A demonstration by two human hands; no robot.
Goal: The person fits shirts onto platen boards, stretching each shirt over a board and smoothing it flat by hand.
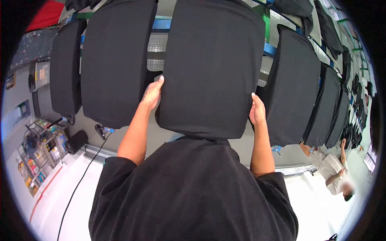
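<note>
1 left hand (152, 94) and 1 right hand (257, 112) (fingers mostly hidden) grip opposite edges of a black, cloth-covered, rectangular board (211, 72).

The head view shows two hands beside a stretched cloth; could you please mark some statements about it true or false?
1. The left hand is at the left edge of the middle cloth. True.
2. The right hand lies flat on the cloth's centre. False: it is at the right edge.
3. The middle cloth is bright red. False: it is black.
4. A black cable trails at the picture's lower left. True.
5. Another person appears at the far left. False: they appear at the lower right.
</note>
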